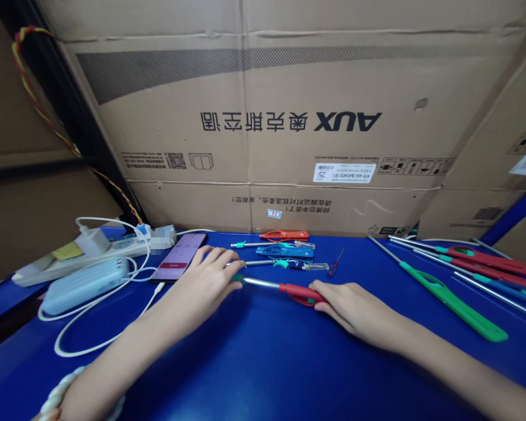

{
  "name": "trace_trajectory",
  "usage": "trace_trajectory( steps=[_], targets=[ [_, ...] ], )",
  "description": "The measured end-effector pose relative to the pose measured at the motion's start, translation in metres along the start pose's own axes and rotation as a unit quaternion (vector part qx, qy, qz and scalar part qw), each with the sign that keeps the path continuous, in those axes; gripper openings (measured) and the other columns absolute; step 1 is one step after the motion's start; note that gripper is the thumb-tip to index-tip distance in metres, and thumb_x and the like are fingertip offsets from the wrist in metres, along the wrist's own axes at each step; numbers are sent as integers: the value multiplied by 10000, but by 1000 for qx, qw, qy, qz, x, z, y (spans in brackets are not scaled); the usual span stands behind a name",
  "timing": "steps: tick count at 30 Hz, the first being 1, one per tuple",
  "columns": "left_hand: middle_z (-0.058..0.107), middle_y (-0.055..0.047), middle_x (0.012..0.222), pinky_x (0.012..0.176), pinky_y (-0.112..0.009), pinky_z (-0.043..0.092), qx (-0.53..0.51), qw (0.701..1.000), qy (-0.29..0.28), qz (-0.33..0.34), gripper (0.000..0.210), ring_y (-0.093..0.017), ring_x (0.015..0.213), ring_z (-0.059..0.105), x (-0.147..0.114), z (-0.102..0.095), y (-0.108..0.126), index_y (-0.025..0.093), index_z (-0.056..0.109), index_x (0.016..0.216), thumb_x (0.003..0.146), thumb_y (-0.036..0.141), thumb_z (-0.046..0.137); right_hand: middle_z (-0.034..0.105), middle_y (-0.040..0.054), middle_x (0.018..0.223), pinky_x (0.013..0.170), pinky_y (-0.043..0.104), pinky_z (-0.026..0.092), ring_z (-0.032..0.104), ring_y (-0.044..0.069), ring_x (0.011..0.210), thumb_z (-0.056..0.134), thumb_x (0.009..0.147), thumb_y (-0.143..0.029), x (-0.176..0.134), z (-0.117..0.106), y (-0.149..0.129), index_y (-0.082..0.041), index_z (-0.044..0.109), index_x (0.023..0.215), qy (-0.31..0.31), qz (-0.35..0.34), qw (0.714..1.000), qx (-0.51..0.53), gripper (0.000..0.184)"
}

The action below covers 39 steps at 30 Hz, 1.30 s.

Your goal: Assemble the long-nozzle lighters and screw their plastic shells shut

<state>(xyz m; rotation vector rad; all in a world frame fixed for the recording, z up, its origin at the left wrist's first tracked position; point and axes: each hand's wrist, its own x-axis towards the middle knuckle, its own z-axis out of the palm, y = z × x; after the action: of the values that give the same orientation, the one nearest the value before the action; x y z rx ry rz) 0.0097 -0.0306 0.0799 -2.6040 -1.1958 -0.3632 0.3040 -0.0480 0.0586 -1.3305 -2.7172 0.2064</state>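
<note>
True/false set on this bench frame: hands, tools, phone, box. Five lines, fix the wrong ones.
1. The right hand holds the handle of the red-handled tool. True.
2. The left hand grips that same handle. False: it pinches a green piece at the far end of the metal shaft.
3. A small screwdriver lies on the blue table. True.
4. The phone lies to the right of the screwdriver. False: it lies to the left.
5. The AUX lettering on the cardboard box is upside down. True.
</note>
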Motion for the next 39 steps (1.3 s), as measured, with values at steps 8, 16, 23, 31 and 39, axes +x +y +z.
trace_trajectory(
  steps=[8, 16, 23, 31, 39],
  targets=[
    [629, -44, 906, 892, -418, 302, -23, 999, -37, 2, 311, -220, 890, 546, -7, -4, -18, 183, 630, 914, 967, 425, 442, 659, 20, 767, 516, 263, 307, 622, 190, 620, 363, 995, -308, -1, -3, 5, -213, 492, 922, 6, -13, 1000, -5, 176],
    [597, -15, 790, 887, -386, 288, -74, 993, -55, 70, 277, -186, 773, 558, -1, 15, 17, 164, 562, 809, 1003, 245, 381, 656, -1, 768, 508, 269, 306, 616, 179, 596, 446, 964, -227, -3, 2, -12, -198, 503, 910, 15, -56, 996, -69, 84],
    [568, -29, 841, 859, -385, 303, -77, 991, -44, 97, 201, -196, 760, 516, -2, 18, 45, 162, 544, 861, 990, 189, 392, 646, 15, 784, 534, 291, 350, 607, 187, 602, 471, 938, -167, -5, 15, -23, -174, 515, 919, 56, -113, 983, -131, 49],
    [566, -26, 815, 850, -397, 333, -59, 991, -72, 97, 181, -206, 748, 532, -5, 19, 45, 160, 529, 832, 974, 178, 416, 687, 68, 830, 578, 315, 421, 626, 192, 622, 421, 904, -95, -2, 26, -23, -134, 550, 1021, 178, -165, 943, -228, 178],
    [582, -114, 979, 898, -442, 342, 45, 991, -21, 121, 94, -281, 905, 529, -6, 32, 48, 118, 548, 915, 926, 151, 461, 697, 102, 839, 584, 325, 445, 643, 211, 650, 533, 772, -59, -6, 27, -35, -97, 591, 1048, 221, -143, 921, -288, 285]
  ],
)
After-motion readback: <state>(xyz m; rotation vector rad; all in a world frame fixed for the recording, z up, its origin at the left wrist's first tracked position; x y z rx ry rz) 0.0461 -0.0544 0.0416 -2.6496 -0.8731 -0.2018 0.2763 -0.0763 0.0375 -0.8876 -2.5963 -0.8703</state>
